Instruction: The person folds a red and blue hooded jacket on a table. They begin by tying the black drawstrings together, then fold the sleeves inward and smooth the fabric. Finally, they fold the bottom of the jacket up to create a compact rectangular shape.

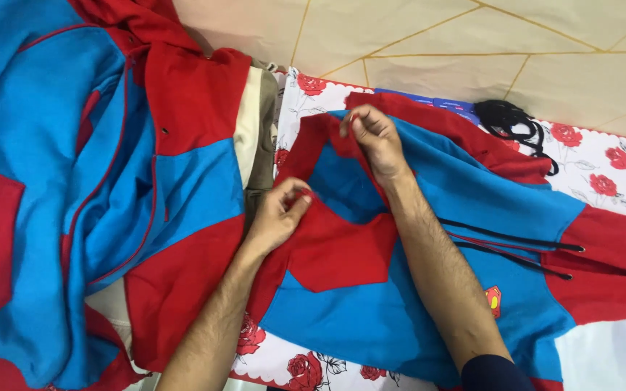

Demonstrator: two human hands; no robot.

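Both hands (284, 210) (374, 137) pinch hoodie (371, 304) hem edge

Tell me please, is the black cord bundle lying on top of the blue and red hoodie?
No, the black cord bundle lies on the floral sheet, beyond the hoodie.

Red-and-blue hooded jacket (414, 289), spread flat on rose-print sheet, filling frame from centre out to 3 o'clock. Red hem pinched up at two spots toward 12 and 9 o'clock. Black drawstrings trailing toward 3 o'clock.
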